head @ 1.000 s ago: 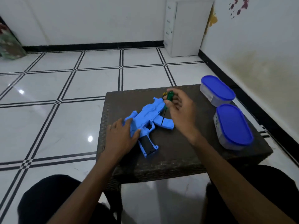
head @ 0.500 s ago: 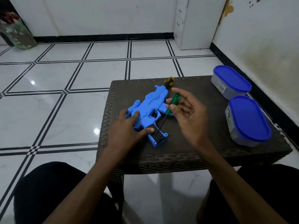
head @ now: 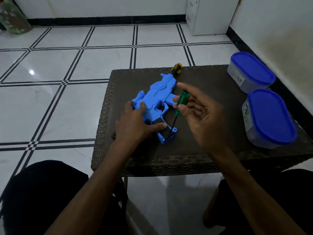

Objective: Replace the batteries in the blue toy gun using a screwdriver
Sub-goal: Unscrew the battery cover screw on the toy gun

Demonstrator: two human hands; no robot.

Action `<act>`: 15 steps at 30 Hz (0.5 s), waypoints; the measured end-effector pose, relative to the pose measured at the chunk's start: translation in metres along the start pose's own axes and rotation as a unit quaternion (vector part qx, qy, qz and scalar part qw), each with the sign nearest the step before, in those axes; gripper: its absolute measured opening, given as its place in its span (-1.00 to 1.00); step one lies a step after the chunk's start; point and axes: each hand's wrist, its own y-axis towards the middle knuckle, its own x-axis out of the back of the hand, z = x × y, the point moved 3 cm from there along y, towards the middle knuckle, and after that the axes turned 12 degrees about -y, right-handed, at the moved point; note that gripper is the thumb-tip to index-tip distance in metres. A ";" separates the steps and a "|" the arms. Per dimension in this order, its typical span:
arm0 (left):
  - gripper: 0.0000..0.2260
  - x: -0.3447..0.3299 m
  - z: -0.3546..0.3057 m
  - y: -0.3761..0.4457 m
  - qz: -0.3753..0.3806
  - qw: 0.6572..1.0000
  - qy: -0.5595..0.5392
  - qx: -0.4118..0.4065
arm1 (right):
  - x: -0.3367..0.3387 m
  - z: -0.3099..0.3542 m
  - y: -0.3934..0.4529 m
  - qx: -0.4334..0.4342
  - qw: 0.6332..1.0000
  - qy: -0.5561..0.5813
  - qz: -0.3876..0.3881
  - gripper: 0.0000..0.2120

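Meanwhile right hand (head: 201, 112) pinches green screwdriver (head: 181, 102); left hand (head: 135, 122) presses flat on toy gun (head: 157, 99).

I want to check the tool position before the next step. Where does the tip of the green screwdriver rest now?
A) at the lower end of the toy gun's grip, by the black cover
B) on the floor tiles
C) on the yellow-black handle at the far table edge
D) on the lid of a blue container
A: the right hand pinches the green screwdriver, and its dark shaft runs down to the grip end of the blue toy gun, beside the black cover.
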 end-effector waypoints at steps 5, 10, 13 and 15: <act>-0.06 -0.004 0.003 -0.002 -0.006 0.999 -0.035 0.003 | -0.004 -0.003 0.000 0.018 1.000 -0.007 0.016 -0.59; -0.07 -0.004 0.003 -0.002 -0.011 0.999 -0.047 -0.002 | -0.005 0.002 0.003 0.047 0.997 -0.047 0.048 -0.64; -0.08 -0.004 0.003 -0.003 -0.014 0.998 -0.054 0.001 | -0.004 0.011 0.003 0.075 0.992 -0.075 0.064 -0.69; -0.09 -0.004 0.004 -0.002 -0.011 0.999 -0.045 -0.004 | -0.005 0.016 0.004 0.100 0.987 -0.108 0.057 -0.73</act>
